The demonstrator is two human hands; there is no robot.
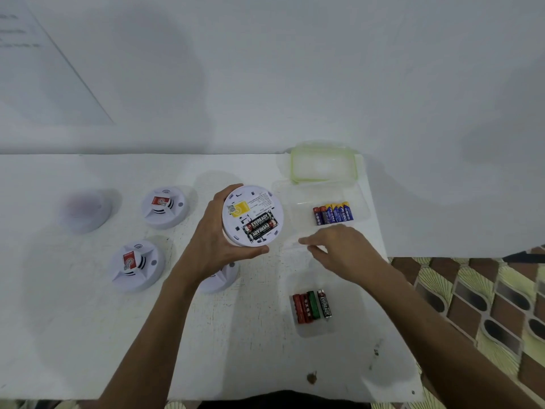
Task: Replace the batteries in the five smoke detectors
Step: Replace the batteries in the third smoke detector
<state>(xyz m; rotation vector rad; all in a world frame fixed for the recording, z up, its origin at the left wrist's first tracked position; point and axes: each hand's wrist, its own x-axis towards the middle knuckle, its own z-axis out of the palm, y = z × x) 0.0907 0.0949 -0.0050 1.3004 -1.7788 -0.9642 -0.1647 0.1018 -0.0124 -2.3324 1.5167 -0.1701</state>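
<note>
My left hand (216, 240) grips a white round smoke detector (253, 215) turned back side up, with two black Eveready batteries (260, 226) lying in its open compartment. My right hand (339, 252) hovers to its right with fingers apart and nothing in them, just below a clear box (321, 193) that holds several blue and red batteries (333, 214). Two detectors (164, 206) (137, 265) sit face up at the left. A third detector (219, 278) is partly hidden under my left forearm. A blurred one (85, 209) lies at the far left.
A small clear tray (314, 330) near the front holds several batteries (312, 306), red, green and black. A green-rimmed lid (324, 163) leans at the wall behind the clear box. The white table ends at the right, over a patterned floor (477, 305).
</note>
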